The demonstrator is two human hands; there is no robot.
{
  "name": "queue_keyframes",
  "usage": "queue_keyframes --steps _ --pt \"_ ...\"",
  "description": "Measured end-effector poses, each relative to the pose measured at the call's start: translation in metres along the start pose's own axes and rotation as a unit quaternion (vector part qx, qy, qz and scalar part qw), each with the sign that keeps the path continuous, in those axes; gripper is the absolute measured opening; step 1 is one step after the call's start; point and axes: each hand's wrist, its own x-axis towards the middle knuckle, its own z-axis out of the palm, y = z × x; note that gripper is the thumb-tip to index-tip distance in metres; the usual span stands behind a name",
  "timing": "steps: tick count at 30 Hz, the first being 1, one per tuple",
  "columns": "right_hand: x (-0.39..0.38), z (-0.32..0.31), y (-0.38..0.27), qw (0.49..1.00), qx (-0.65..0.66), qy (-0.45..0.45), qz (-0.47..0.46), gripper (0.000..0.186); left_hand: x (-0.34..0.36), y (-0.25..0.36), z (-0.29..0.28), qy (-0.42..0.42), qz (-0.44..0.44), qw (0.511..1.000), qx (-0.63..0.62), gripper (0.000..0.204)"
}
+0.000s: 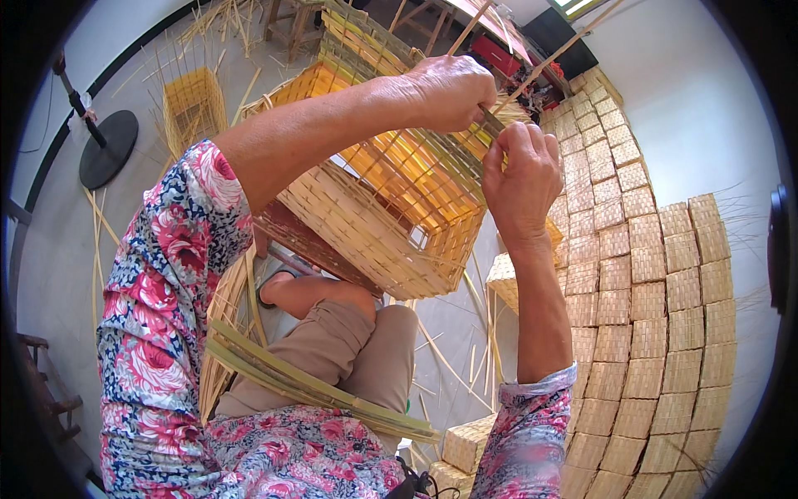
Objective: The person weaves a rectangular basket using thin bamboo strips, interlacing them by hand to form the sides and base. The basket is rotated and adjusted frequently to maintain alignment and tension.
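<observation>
A large rectangular woven bamboo basket lies tilted in front of me, its open side showing a lattice inside. Above its far right end, my left hand is closed on a greenish bamboo strip. Close beside it, slightly nearer to me, my right hand has its fingers curled tight around the other end of that short stretch. Both hands' fingertips are partly hidden. Across my lap rests a bundle of flat green bamboo strips.
Stacked small woven baskets line the right wall. A tall open basket stands at the far left near a round black stand base. A reddish wooden bench is under the large basket. Loose strips litter the floor.
</observation>
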Motion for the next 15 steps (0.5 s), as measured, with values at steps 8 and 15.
queue_keyframes --steps 8,15 --pt "-0.005 0.007 -0.001 0.997 -0.072 0.01 -0.034 0.01 -0.005 0.006 -0.001 0.001 0.02 1.0 0.004 0.016" --pt "-0.006 0.013 0.0 0.995 0.05 0.065 -0.061 0.009 -0.008 0.002 0.003 0.02 0.004 1.0 -0.005 0.015"
